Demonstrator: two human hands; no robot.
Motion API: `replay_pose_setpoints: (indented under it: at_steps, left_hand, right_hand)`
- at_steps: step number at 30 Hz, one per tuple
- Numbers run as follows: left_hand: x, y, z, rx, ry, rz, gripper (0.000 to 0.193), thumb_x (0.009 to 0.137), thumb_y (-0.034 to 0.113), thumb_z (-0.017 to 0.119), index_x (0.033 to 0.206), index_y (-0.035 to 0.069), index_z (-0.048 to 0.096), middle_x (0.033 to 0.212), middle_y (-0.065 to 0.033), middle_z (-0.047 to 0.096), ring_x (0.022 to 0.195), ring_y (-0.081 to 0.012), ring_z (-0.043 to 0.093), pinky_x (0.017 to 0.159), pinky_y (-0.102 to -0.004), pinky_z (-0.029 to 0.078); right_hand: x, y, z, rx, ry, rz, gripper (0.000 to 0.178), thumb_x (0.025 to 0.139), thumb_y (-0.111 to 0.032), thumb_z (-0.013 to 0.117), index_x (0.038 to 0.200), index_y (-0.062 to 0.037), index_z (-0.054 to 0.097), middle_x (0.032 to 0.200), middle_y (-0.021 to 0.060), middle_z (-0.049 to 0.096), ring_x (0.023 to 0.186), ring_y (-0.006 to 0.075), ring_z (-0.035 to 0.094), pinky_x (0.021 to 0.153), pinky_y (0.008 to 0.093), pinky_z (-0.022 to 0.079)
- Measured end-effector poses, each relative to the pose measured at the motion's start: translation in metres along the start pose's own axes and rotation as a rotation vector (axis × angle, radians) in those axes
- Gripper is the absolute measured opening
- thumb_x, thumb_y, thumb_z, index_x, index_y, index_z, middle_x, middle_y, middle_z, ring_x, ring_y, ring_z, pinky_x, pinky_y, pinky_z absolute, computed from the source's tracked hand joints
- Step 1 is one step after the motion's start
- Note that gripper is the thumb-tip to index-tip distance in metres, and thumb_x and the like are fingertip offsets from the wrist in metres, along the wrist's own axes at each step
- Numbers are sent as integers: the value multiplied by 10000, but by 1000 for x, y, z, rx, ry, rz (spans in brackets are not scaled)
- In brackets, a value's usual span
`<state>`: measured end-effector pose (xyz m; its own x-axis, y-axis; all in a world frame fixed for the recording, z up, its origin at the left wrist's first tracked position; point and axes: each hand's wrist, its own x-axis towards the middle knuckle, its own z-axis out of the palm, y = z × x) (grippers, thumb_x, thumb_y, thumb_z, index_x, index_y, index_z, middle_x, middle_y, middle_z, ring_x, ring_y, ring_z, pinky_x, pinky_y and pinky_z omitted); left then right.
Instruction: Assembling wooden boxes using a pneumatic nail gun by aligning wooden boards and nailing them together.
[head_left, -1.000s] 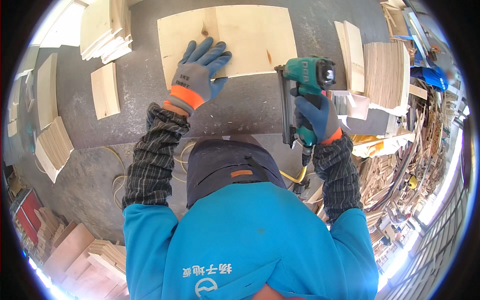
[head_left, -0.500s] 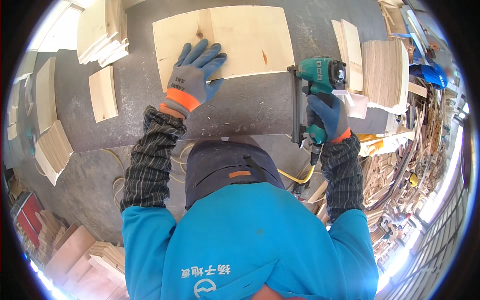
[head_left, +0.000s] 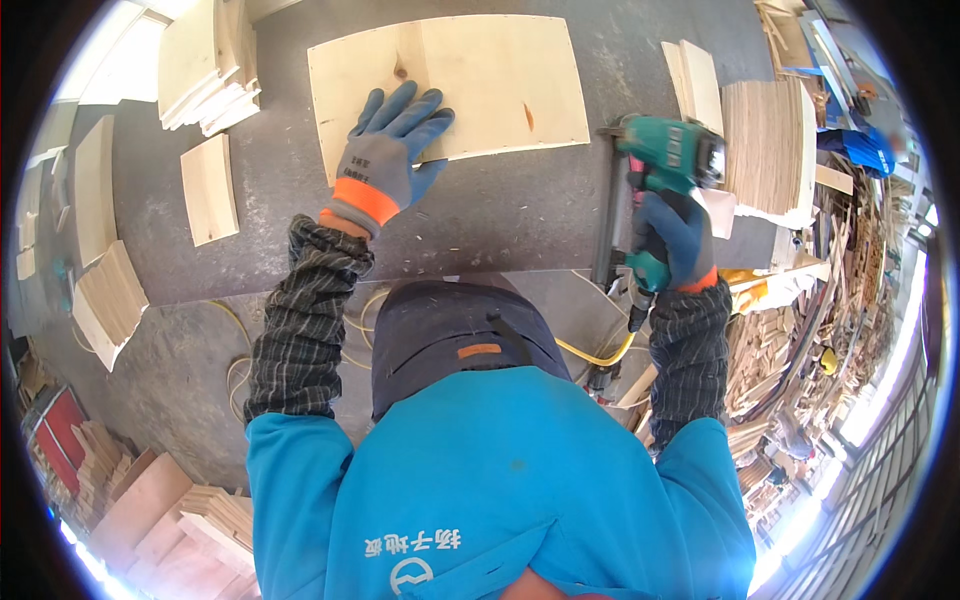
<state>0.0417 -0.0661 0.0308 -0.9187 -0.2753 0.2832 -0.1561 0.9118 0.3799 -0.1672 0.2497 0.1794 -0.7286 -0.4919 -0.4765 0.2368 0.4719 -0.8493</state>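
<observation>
In the head view, a pale wooden panel [head_left: 490,85] is laid flat on the dark bench [head_left: 480,230], ahead of the body, and is marked by two brown knots. The left hand [head_left: 385,155], gloved in grey and blue with an orange cuff, is placed palm down over its near left part. The fingers are spread and nothing is gripped by them; the thumb is stretched out past the panel's near edge.

By the right hand [head_left: 680,235], gloved likewise, a teal nailer [head_left: 672,150] is held, with the fingers wrapped round its grip. The tool is kept apart from the panel, to the right of it, and is somewhat blurred; whether the bench is touched by it cannot be told. A yellow hose [head_left: 597,357] is seen curving below the tool.

To the left of the panel, a small board [head_left: 208,190] is set alone, with a stack of boards [head_left: 195,65] beyond it. Farther left, a long board [head_left: 95,190] and a small stack [head_left: 112,300] are placed. On the right, two thin boards [head_left: 697,85] are leaned or laid beside a thick stack [head_left: 765,145]. Scrap wood [head_left: 765,365] is heaped past the bench's right end.
</observation>
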Motion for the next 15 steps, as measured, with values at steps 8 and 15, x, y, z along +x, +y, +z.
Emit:
replay_pose_setpoints:
  at_steps: [8,15]
  left_hand:
    - [-55,-16,-51,-5,51,-294,767,871,301,904,1572,183,615,1679,-186,507,1545,-401,486,1278,-519,404]
    - [-79,-15,-1,-379,182,-540,714,925,201,881,1576,110,602,1530,-270,623,1375,-394,656,1149,-409,542]
  right_hand:
    - [-43,2,-57,7,206,-30,350,1013,-247,662,1184,47,741,743,47,646,612,126,602,582,287,457]
    - [-57,27,-56,-104,189,4,258,997,-249,666,879,-21,692,712,37,628,605,115,589,564,290,441]
